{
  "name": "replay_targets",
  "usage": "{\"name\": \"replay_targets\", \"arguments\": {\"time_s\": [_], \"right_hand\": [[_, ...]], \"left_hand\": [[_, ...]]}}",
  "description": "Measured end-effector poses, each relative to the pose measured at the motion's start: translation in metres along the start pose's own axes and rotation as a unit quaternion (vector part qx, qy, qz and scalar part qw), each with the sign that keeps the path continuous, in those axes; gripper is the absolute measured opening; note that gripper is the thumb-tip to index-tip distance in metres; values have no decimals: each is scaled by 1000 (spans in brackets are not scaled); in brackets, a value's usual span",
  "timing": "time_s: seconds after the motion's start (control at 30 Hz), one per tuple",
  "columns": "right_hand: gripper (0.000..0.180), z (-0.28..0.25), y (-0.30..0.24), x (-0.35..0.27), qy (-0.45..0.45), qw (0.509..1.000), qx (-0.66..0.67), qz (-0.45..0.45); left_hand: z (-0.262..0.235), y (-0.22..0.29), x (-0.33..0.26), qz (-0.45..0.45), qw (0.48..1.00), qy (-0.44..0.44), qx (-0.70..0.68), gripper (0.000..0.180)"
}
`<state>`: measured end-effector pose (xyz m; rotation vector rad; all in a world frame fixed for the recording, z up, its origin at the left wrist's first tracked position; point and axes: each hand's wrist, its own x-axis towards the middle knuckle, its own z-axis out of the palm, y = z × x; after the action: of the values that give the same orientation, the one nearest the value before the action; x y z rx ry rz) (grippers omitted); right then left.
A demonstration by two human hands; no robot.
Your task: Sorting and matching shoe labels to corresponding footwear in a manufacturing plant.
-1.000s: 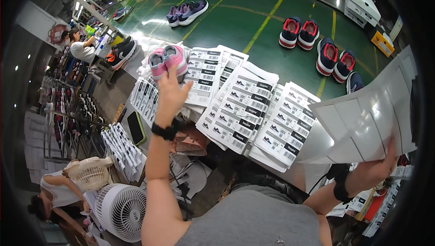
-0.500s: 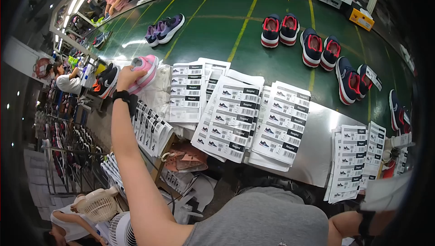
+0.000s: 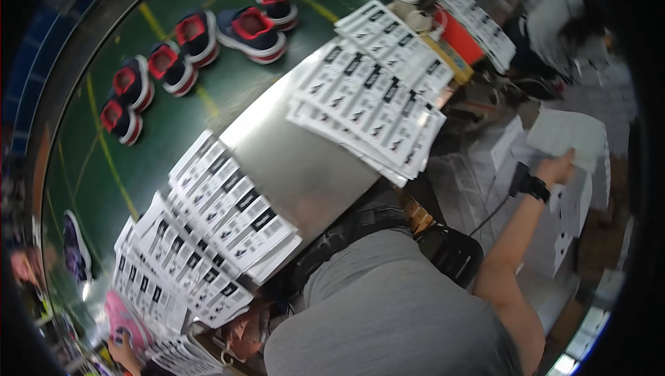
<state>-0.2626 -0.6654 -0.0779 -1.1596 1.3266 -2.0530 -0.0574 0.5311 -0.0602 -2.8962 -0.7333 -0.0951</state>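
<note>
At the lower left, my left hand (image 3: 125,354) has its fingers at the opening of a pink shoe (image 3: 127,320) and grips it. The shoe is close to stacks of printed label sheets. On the right side, my right arm is stretched out, and my right hand (image 3: 556,168) grips the edge of a white, flat piece like a box lid or folded sheet (image 3: 569,135). White boxes (image 3: 551,234) lie under and around that hand. Blur hides exactly what kind of piece it is.
Several navy-and-red shoes (image 3: 251,26) stand on the green belt (image 3: 90,161), with a purple shoe (image 3: 76,244) farther along. Label sheets lie in stacks (image 3: 232,203) on the metal table edge (image 3: 305,175), with another stack (image 3: 370,99) at right. A person (image 3: 561,22) is at upper right.
The view has swung to the right, bringing my right hand and the white boxes into sight. My left hand still holds the pink shoe, now at the lower left rim.
</note>
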Motion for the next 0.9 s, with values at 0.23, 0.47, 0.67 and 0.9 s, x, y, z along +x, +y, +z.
{"name": "replay_targets", "arguments": {"time_s": [0.23,0.47,0.67,0.9], "right_hand": [[24,10,200,-64,-85,967,-116,209],[32,119,273,-259,-386,921,-41,30],[30,94,210,-305,-671,726,-151,0],[29,127,240,-189,-715,551,-399,-160]], "left_hand": [[-7,115,3,53,986,157,1,62],[-15,184,-32,117,992,48,-28,64],[-69,297,-124,92,984,-26,-152,61],[-94,500,-226,224,891,-212,-334,53]]}}
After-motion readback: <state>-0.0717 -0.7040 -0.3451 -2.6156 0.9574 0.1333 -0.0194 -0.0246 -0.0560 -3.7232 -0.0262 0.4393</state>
